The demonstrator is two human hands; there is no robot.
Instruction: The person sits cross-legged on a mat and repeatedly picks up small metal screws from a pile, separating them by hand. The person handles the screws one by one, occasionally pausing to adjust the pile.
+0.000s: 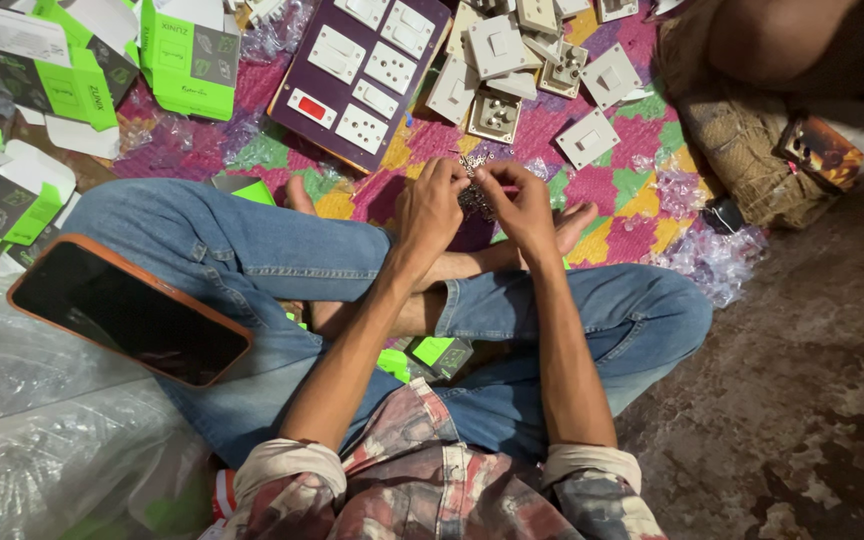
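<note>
A person sits cross-legged on a patterned mat (642, 190) of pink, green and yellow, seen from above. A small cluster of tiny metal pieces (472, 190), too small to make out one by one, sits between the two hands, just above the crossed bare feet and near the middle of the mat. The left hand (430, 208) is on the left side of the cluster, fingers curled in and pinched together on it. The right hand (524, 208) is on the right side, fingers likewise bent and pressed onto the same cluster, so the two hands nearly meet over it. Neither hand is spread. Beyond the cluster, further up the mat, lies a dark purple switchboard panel (357, 75) fitted with white switches and one red one. To the right of that panel, also on the mat, is a loose heap of white switch and socket modules (527, 60). Off the mat's left edge are green and white cardboard boxes (187, 55). A phone in an orange case (127, 310) rests on the person's left knee, well apart from the cluster.
</note>
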